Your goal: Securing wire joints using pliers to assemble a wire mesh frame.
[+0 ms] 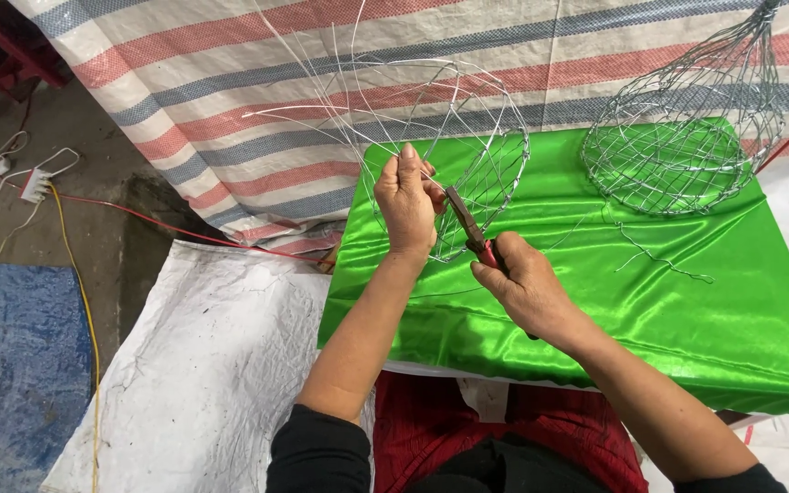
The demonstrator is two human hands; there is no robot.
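My left hand (405, 199) grips the rim of a half-woven wire basket (468, 137) that stands tilted on the green satin cloth (687, 301). Loose wire ends stick up and to the left from the basket. My right hand (524, 283) holds red-handled pliers (468, 226), whose jaws point at the basket wire right beside my left thumb. Whether the jaws pinch a wire is hidden by my fingers.
A finished wire basket (687, 137) lies at the cloth's far right. A short bent wire scrap (664, 260) lies loose on the cloth. A striped tarp (230, 100) hangs behind. White sacking (203, 365), a power strip (34, 185) and cables cover the floor at left.
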